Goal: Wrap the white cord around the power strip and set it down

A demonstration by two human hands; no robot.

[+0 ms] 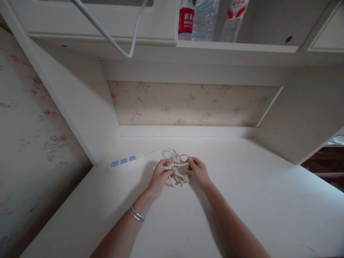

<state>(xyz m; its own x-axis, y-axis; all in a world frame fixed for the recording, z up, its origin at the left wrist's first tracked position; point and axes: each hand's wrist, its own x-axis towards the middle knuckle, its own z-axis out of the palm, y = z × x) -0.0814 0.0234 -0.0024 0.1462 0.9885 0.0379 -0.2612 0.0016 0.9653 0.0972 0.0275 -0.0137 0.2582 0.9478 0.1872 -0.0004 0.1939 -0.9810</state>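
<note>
At the middle of the white table (242, 200), the fingers (167, 165) of the left hand (159, 178) curl closed around the near-left side of a loosely coiled cream-white power cord (178, 168), pinching a few of its loops. The right hand (199, 172) meets the bundle from the other side, thumb and forefinger closed on the loops at the upper right, the remaining digits bent beneath. The coil sits just above or on the tabletop between both palms; whether it rests or is lifted I cannot tell.

From the top of the bundle a thin strand runs left to a long white power strip with pale blue sockets (125, 161), lying flat near the back-left corner, against the side panel. A pair of thin silver bangles (137, 214) circles the left wrist. Overhead, a shelf holds three clear plastic bottles with red labels (204, 18), and a pale cable (113, 39) droops beneath the cabinet.

The step in hand appears to be gathering the cord into a coil. The next move probably calls for one hand keeping the loops pinched while the other feeds slack.
</note>
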